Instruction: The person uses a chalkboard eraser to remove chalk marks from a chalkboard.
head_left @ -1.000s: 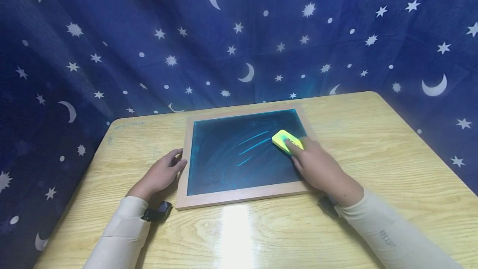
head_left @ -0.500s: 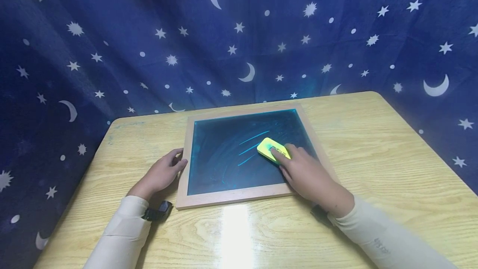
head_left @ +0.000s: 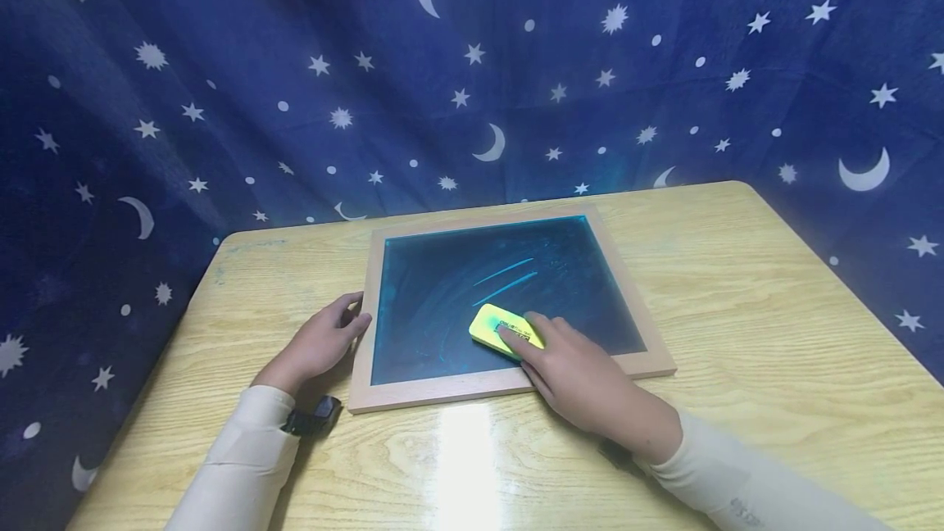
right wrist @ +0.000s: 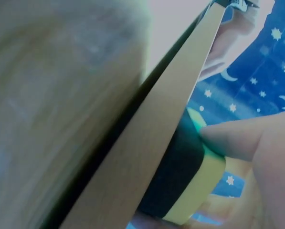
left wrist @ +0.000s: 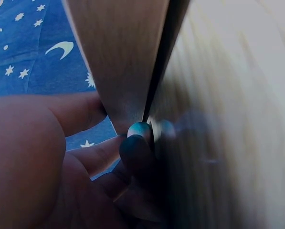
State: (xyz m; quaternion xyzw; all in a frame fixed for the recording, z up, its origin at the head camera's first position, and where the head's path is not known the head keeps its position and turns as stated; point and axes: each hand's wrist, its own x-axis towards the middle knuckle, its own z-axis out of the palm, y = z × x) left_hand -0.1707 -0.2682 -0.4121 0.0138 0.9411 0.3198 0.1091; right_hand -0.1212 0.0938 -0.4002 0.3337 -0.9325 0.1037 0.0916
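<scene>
A framed chalkboard [head_left: 420,293] lies flat on the table in the head view, marked with two blue chalk strokes [head_left: 505,288] and faint smudges. My right hand [head_left: 583,371] grips a yellow eraser [head_left: 487,326] low on the board, index finger stretched over its top. The dark pad [right wrist: 175,167] of the eraser faces the board in the right wrist view. At the board's left side, my left hand [head_left: 317,347] holds the wooden frame [left wrist: 123,57] by its edge. The thumb and fingers there meet the frame's edge, one fingertip [left wrist: 139,129] tinted blue.
The wood-grain table [head_left: 737,310] extends around the board, with blue chalk dust at its back left. A dark blue curtain [head_left: 560,64] with moons and stars hangs behind. Dark bands [head_left: 313,418] circle the wrists.
My right hand has drawn the eraser down and left across the board from the upper right. The lowest of three strokes no longer shows where the eraser lies. My left hand stays put.
</scene>
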